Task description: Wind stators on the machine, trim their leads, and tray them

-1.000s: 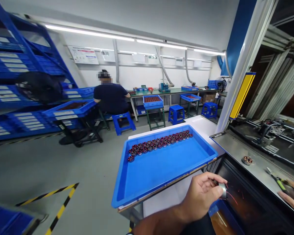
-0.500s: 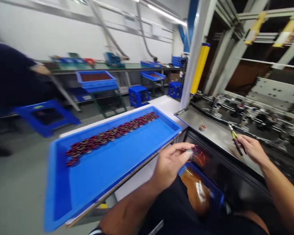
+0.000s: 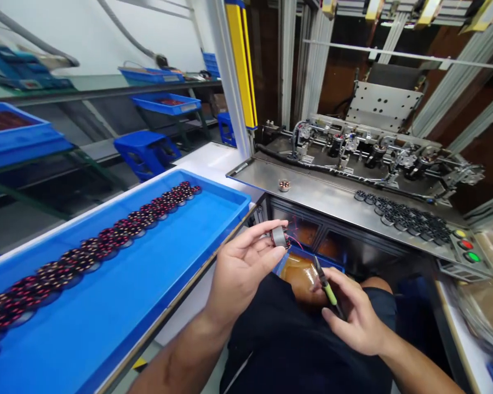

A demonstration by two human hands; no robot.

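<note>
Right hand (image 3: 353,314) gripping green-handled pliers (image 3: 331,293) above the lap, left hand (image 3: 242,268) pinching a red-wired metal part (image 3: 278,237) near the pliers' tip, blue tray (image 3: 127,295) holding clustered coils (image 3: 123,232), metal counter (image 3: 320,205) bearing black pieces (image 3: 406,219), machine (image 3: 365,148) standing behind.

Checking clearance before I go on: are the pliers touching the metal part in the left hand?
Apart. The head view shows a clear gap between the metal part and the pliers in the right hand.

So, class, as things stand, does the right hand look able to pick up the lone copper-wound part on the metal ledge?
Probably not directly: the right hand holds pliers, filling its grip. Nothing appears to cover the lone part on the metal ledge.
</note>
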